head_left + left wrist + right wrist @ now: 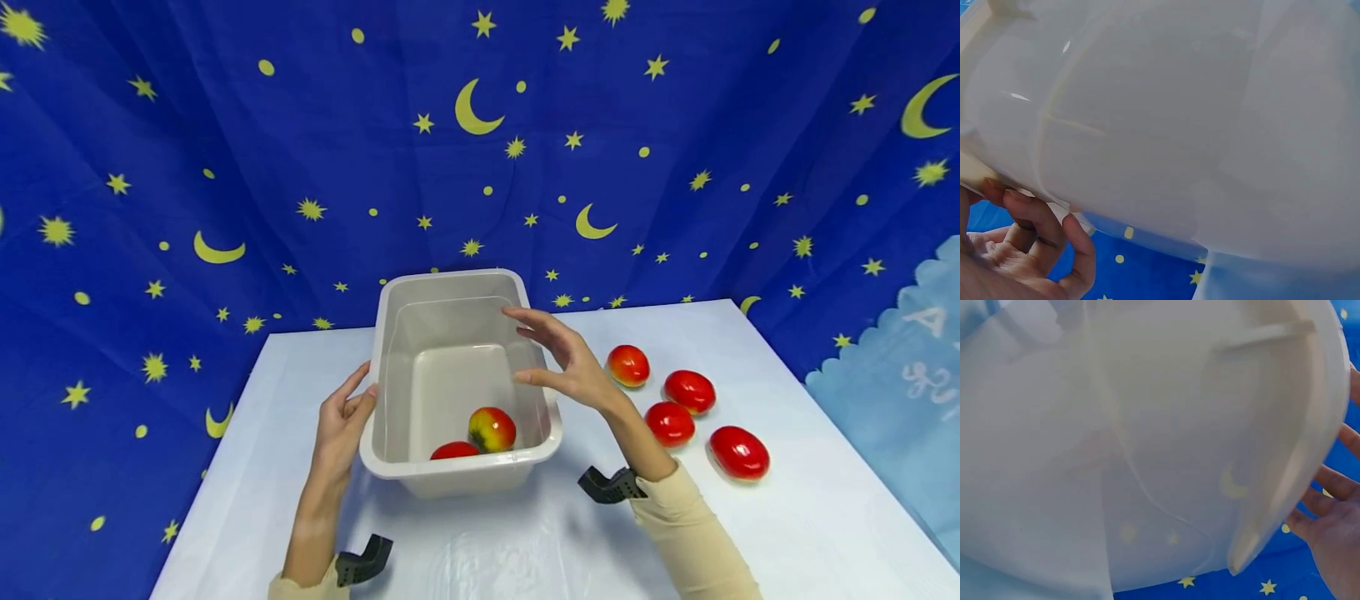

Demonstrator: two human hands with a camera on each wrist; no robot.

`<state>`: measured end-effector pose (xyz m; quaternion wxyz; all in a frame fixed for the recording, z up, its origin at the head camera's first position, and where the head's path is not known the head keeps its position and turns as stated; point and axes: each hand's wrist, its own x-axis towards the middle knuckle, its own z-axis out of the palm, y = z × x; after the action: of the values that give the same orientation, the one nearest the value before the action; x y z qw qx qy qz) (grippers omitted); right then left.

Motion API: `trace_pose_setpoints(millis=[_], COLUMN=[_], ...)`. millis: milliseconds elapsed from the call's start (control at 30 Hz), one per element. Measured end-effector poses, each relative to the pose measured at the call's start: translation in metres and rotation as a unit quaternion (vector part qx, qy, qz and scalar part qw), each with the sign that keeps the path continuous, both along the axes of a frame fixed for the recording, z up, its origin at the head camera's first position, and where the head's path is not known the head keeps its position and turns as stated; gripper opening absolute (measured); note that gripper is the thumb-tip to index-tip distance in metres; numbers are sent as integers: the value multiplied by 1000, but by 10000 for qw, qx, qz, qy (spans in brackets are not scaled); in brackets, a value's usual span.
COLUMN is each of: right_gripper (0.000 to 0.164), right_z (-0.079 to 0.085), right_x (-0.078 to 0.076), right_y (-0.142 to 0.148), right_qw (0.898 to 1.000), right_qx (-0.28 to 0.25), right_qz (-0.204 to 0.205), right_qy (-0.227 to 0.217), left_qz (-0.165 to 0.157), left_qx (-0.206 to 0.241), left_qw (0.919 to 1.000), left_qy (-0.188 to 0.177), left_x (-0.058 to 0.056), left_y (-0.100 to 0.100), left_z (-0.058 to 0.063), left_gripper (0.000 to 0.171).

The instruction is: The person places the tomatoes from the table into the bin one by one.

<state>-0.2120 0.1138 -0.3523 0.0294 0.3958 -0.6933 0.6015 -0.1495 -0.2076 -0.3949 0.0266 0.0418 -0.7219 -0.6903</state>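
A light grey plastic basin (461,471) stands tilted toward me in the head view. Inside lie a red and yellow-green glossy fruit (492,429) and a red one (454,451), both at the near end. My left hand (341,429) holds the basin's left rim, its thumb on the edge; the left wrist view shows curled fingers (1038,222) under the rim. Over the right rim is my right hand (562,358), fingers spread and thumb apart, with nothing between them. In the right wrist view its fingertips (1332,481) are right beside the basin's wall.
Several glossy red fruits lie on the white table (615,550) to the right, among them one at the back (628,366) and one nearest the right edge (738,453). A blue cloth (420,167) with yellow moons and stars hangs behind the table.
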Motion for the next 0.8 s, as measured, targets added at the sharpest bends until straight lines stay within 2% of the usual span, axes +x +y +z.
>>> trace_pose_setpoints(millis=[400,667,800], right_gripper=[72,72,72], right_z=[5,7,6], right_x=[-1,1,2], right_y=[5,22,35], right_qw=[10000,9988,9985], right_qx=[21,19,-84], right_qz=[-70,-473,-522], right_qy=[3,140,166], left_qz=[-73,-53,-62], left_qx=[68,70,56], left_qw=[9999,9999,9999], left_qy=[108,85,102], left_x=[-1,0,1], left_y=[1,0,-1], left_z=[0,0,0], left_gripper=[49,49,49])
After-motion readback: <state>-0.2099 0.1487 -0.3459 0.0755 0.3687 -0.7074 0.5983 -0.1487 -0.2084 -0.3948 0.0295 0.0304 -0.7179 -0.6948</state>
